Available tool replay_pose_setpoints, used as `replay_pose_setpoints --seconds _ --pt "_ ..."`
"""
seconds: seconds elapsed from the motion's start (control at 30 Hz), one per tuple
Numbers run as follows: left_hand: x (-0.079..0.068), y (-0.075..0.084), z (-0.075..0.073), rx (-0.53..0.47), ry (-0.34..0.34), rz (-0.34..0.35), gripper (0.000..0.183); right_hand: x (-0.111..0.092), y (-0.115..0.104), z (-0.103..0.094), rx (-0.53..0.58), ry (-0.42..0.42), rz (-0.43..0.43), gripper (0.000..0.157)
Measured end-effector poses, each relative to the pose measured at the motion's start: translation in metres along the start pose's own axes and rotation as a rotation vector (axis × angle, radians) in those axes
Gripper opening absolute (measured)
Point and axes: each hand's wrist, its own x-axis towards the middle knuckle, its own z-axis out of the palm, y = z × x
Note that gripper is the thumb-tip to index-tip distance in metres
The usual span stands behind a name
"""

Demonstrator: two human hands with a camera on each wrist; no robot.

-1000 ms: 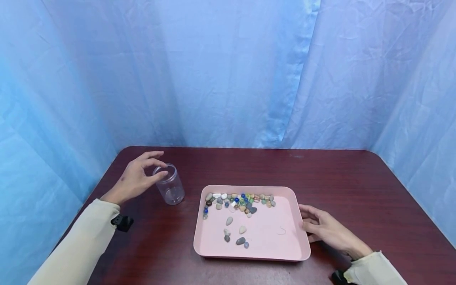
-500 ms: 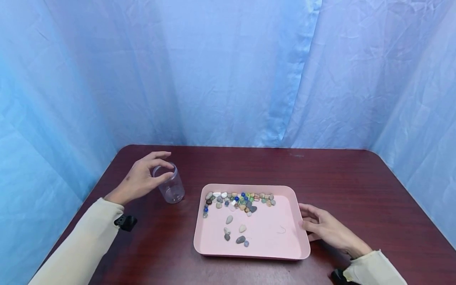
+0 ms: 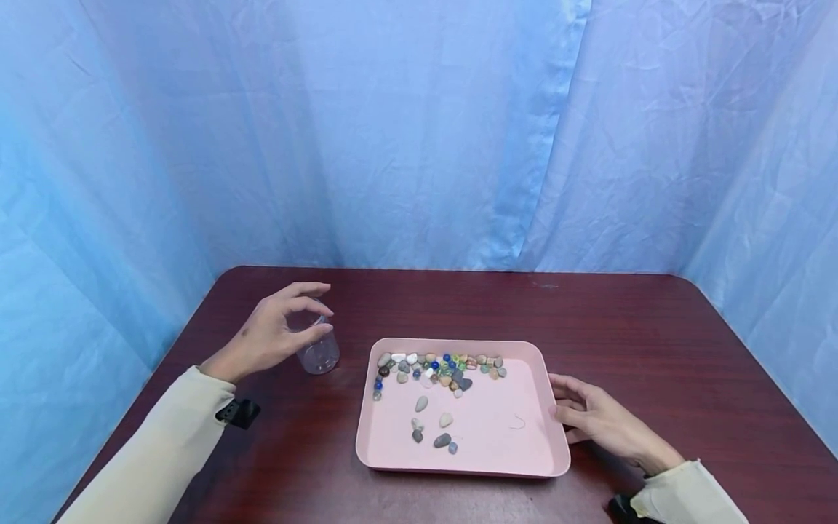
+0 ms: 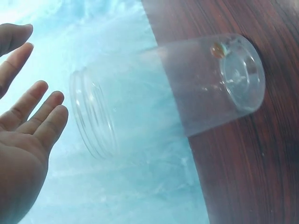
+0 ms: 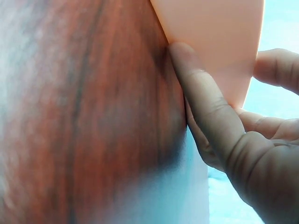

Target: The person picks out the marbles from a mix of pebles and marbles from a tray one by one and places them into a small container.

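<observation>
On the dark red table (image 3: pixel 628 320) sits the pink tray (image 3: pixel 487 429); the right hand (image 3: pixel 605 422) touches its right wall, whether gripping I cannot tell. Left of it, the clear jar (image 3: pixel 320 355) stands upright, just beyond the nearer left hand (image 3: pixel 270 335), whose thumb and fingers are apart, holding nothing. An orange bead (image 4: pixel 217 50) shows near its base. No writing is legible.

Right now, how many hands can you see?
2: the left hand near the mouth of the clear jar, the right hand touching the pink tray on its right side.
</observation>
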Motion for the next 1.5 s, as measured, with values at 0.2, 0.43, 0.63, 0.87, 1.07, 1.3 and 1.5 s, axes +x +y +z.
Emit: replay_pose_setpoints --seconds 0.2,0.43,0.63,0.87,1.07,1.3,1.5 --pt "0.001 0.012 0.002 -0.065 -0.029 0.029 0.018 0.0 0.0 0.0 0.002 0.002 0.001 0.07" --pt "0.002 0.021 0.01 -0.073 -0.078 0.046 0.017 0.0 0.0 -0.001 0.0 -0.005 -0.012 0.069" --pt "0.0 0.02 0.024 -0.07 -0.105 0.089 0.017 0.001 0.0 0.0 0.002 -0.003 -0.001 0.069" --pt "-0.005 0.015 0.042 -0.11 -0.14 0.099 0.017 0.001 0.0 0.0 0.012 -0.006 -0.002 0.069" --pt "-0.01 0.011 0.061 -0.121 -0.199 0.06 0.018 0.0 0.001 -0.001 0.018 -0.008 -0.007 0.07" --pt "-0.02 0.005 0.072 -0.114 -0.236 -0.004 0.021 0.0 0.002 -0.001 0.018 -0.006 -0.001 0.069" --pt "-0.024 0.002 0.079 -0.125 -0.263 -0.014 0.021 0.0 0.002 -0.001 0.018 -0.006 -0.003 0.07"
